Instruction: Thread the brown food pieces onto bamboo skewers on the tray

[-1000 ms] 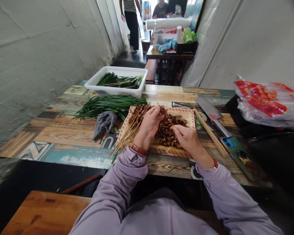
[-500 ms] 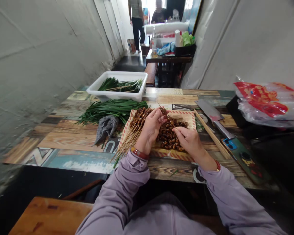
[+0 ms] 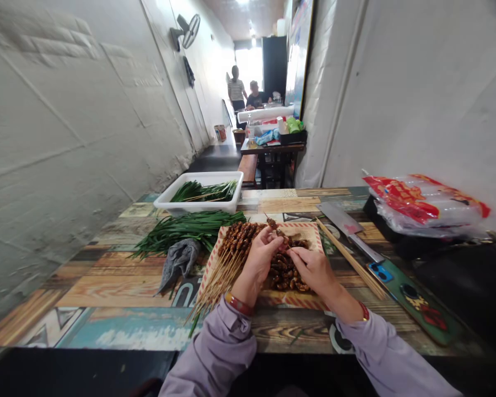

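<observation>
My left hand (image 3: 261, 259) pinches the upper part of a skewer of glossy brown pupae (image 3: 271, 223), its bare tip pointing up and away. Closer to me, my right hand (image 3: 314, 268) closes finger and thumb on the stick's lower end. Below the hands, loose brown pupae (image 3: 287, 275) lie heaped on a tray or paper with a red-striped border (image 3: 312, 300). Finished-looking skewers of pupae (image 3: 237, 240) lie side by side left of my left hand, their bare sticks (image 3: 217, 278) fanning toward me.
Green chives (image 3: 177, 231) lie behind a grey cloth (image 3: 179, 262); a white tub (image 3: 198, 207) holds more. On the right are bare skewer sticks (image 3: 351, 259), a cleaver (image 3: 347, 223), a phone (image 3: 413, 303) and a red-and-clear plastic package (image 3: 425, 201). Two people (image 3: 236, 91) are far back.
The view has tilted up, so the table sits lower in the picture. My hands have come closer together along the skewer, both still on it.
</observation>
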Demonstrator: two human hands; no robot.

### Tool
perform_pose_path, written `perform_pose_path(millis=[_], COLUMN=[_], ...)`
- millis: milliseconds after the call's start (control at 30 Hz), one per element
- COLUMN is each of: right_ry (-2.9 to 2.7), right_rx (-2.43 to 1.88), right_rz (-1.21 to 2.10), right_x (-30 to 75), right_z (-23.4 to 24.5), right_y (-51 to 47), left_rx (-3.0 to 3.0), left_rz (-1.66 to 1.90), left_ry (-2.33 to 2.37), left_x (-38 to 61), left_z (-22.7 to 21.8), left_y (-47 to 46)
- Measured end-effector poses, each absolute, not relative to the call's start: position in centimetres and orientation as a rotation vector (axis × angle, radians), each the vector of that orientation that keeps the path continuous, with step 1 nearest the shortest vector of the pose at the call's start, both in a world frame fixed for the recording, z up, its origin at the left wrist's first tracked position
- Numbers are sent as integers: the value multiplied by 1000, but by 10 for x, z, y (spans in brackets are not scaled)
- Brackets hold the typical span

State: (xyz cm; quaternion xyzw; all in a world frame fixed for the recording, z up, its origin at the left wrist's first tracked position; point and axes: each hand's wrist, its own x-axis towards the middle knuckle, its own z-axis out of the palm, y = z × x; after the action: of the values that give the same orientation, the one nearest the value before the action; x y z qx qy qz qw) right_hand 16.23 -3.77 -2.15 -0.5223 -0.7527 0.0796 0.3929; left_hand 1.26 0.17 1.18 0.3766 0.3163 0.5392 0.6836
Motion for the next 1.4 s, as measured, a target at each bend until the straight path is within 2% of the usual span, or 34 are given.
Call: perform_pose_path(millis=[900,1167,1400], right_ry=[-1749,-1685,-1675], right_rx=[-1281,-1295,-1339], right_rz=[161,9,25], right_x=[186,207,209], right_z=[-14,-11,-11], right_y=[-33,-23,-21], left_rx=[1116,1373,1777], left_rz=[1279,1342,1198], left_ry=[897,1060,1131], left_x=[5,-5,-7], left_z=[19,11,12], left_y=[4,15,14])
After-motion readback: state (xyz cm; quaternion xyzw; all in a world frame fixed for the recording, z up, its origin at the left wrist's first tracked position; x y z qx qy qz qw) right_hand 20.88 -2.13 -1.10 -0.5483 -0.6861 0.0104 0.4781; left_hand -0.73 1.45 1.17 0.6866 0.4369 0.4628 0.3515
